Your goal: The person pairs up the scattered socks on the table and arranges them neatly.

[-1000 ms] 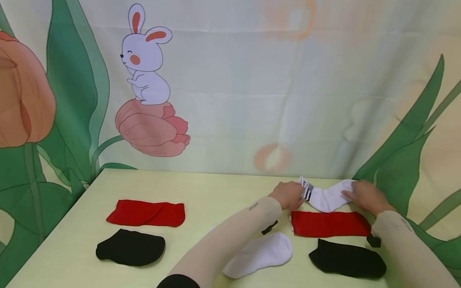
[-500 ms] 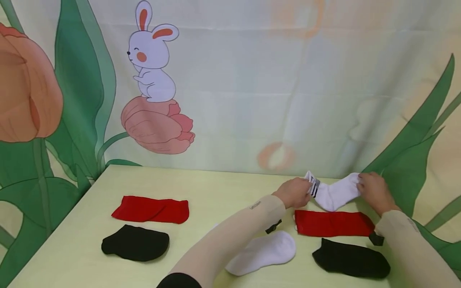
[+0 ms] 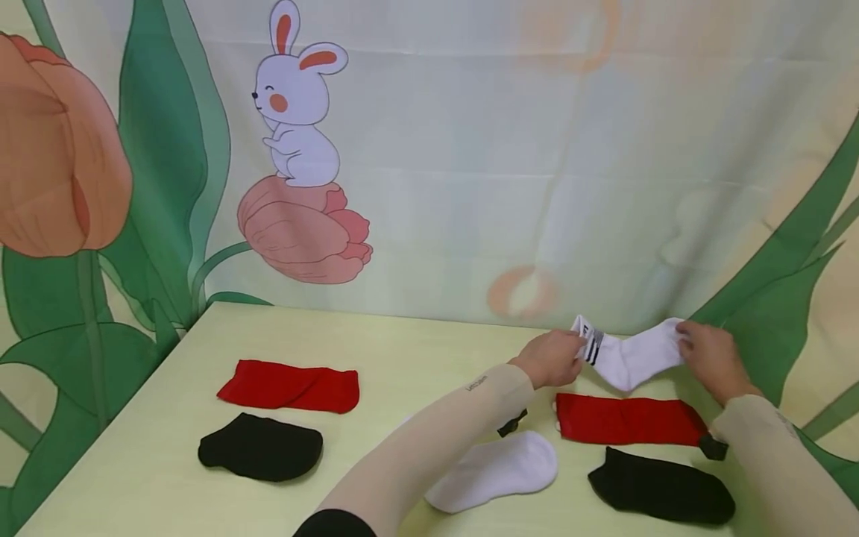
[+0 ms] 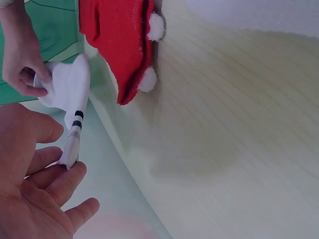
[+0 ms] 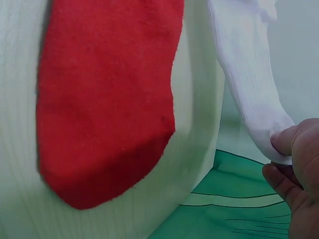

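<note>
A white ankle-length sock [image 3: 647,356] with dark stripes at its cuff is stretched between both hands at the table's back right. The left hand [image 3: 550,358] grips the cuff; in the left wrist view its fingertips [image 4: 74,174] lie against the cuff edge. Thumb and fingers of the right hand [image 3: 716,362] pinch the toe end, as the right wrist view also shows. Just below the held sock lies a red sock [image 3: 627,420], with white pom-poms [image 4: 147,79] along one end. In front of that is a black sock [image 3: 661,486].
Another white sock [image 3: 496,473] lies flat, partly hidden under the left forearm. At the left of the pale yellow table [image 3: 416,358] lie a second red sock [image 3: 288,386] and a second black sock [image 3: 260,447]. A printed curtain [image 3: 429,149] hangs right behind the back edge.
The right hand has drawn the toe end slightly up and to the right, so the sock hangs a little more stretched. The head view has shifted slightly; the other socks lie as before.
</note>
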`<state>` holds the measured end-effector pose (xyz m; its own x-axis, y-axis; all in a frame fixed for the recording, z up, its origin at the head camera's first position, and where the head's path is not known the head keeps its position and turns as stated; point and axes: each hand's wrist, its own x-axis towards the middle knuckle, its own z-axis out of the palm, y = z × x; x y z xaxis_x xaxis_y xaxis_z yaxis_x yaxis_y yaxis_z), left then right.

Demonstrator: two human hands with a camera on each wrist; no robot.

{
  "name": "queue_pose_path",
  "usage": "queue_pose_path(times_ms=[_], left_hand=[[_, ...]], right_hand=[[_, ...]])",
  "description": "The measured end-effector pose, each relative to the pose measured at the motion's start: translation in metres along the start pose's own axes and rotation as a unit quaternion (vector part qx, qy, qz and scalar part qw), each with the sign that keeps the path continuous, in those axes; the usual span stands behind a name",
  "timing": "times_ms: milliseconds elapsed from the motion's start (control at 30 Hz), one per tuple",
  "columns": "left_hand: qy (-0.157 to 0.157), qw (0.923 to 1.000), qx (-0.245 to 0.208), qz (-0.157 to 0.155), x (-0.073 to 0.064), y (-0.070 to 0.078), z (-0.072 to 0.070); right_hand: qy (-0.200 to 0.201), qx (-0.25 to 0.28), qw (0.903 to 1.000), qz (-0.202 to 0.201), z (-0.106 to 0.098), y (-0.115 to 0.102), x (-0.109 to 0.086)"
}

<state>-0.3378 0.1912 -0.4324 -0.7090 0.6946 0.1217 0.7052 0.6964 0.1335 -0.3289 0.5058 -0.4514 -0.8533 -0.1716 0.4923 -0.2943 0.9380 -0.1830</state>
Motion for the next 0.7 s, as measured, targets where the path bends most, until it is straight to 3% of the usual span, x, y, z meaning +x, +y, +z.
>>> queue_pose_path(times_ms=[200,533,700], left_hand=[[-0.002,0.9999,-0.012,-0.002,-0.003,0.0,0.0],[0.017,0.9996,-0.02,-0.005,-0.012,-0.004,-0.004],[0.025,0.9993,-0.026,-0.002,-0.017,-0.007,-0.006]], right_hand=[[-0.014,-0.001,0.9999,0.007,-0.007,0.0,-0.001],[-0.002,-0.007,0.9992,-0.04,-0.019,-0.007,0.002],[-0.016,-0.002,0.9991,-0.04,-0.025,-0.012,0.003]])
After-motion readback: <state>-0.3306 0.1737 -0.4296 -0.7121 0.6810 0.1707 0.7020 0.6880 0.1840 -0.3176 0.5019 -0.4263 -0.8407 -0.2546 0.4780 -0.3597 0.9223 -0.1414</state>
